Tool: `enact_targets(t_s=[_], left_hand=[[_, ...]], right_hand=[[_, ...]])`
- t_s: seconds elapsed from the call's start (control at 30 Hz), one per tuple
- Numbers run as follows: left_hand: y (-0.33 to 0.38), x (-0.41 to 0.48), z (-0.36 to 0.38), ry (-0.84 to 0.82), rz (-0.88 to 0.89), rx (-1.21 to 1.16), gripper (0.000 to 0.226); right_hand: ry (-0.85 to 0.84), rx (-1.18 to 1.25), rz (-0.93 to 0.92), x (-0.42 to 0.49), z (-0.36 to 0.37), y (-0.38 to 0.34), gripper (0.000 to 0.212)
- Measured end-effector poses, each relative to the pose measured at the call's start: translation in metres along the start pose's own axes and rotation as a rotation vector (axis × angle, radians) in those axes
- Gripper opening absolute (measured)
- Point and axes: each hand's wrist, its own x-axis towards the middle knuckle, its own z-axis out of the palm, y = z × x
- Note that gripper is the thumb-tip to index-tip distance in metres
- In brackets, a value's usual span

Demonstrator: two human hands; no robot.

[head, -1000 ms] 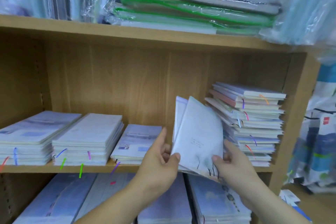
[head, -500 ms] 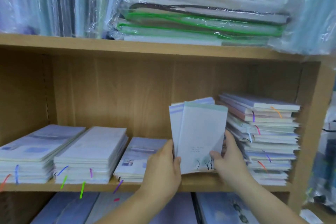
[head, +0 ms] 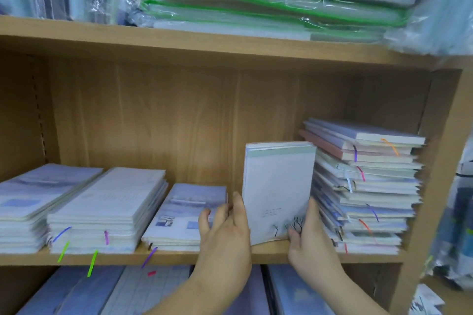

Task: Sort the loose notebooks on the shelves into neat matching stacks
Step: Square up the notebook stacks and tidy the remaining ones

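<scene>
Notebooks [head: 277, 186]: no longer fanned, now squared upright on shelf [head: 179, 258], flat left hand [head: 225, 235] pressing left edge, right hand [head: 312, 245] pinching right edge, seemingly ready to stack.

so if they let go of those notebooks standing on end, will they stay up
Probably not: the upright notebooks stand on a narrow edge on the shelf, steadied between left hand and right hand. They look thin, so likely light and bendy.

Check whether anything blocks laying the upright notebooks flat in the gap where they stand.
Nothing visible lies in that gap. The right hand grips the notebooks upright on the shelf, the left hand touching them; the tall stack crowds the right side.
</scene>
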Motion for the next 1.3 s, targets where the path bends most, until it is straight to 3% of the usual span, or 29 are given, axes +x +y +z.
enact_targets(t_s=[0.17, 0.37, 0.43, 0.57, 0.67, 0.77, 0.83, 1.03, 1.13, 1.3], left_hand=[[0.003, -0.006, -0.001, -0.119, -0.006, -0.046, 0.114], [-0.014, 0.002, -0.037, -0.032, 0.038, -0.228, 0.088], [-0.025, 0.004, -0.063, -0.055, 0.056, -0.331, 0.082], [-0.066, 0.015, -0.084, -0.108, -0.089, -0.387, 0.072], [-0.101, 0.022, -0.089, -0.096, -0.182, -0.417, 0.048], [-0.122, 0.026, -0.092, -0.235, -0.297, -0.377, 0.027], [-0.126, 0.029, -0.095, -0.289, -0.348, -0.324, 0.019], [-0.120, 0.033, -0.094, -0.374, -0.304, -0.105, 0.006], [-0.119, 0.033, -0.088, -0.400, -0.297, -0.033, 0.018], [-0.124, 0.018, -0.097, -0.339, -0.207, 0.059, 0.019]], right_hand=[[0.019, -0.098, 0.009, -0.004, 0.006, 0.003, 0.082], [0.078, 0.013, -0.129, -0.015, -0.003, -0.016, 0.089], [0.026, 0.028, -0.137, -0.012, -0.002, -0.032, 0.090], [-0.146, 0.085, -0.105, 0.003, 0.010, -0.072, 0.087], [-0.247, 0.110, -0.075, 0.017, 0.028, -0.100, 0.073], [-0.311, 0.136, -0.024, 0.024, 0.048, -0.117, 0.030], [-0.326, 0.142, 0.019, 0.027, 0.056, -0.124, 0.017], [-0.385, 0.048, 0.074, 0.028, 0.064, -0.122, 0.018], [-0.429, -0.051, 0.063, 0.021, 0.064, -0.124, 0.013], [-0.444, -0.125, 0.019, 0.014, 0.056, -0.116, 0.028]])
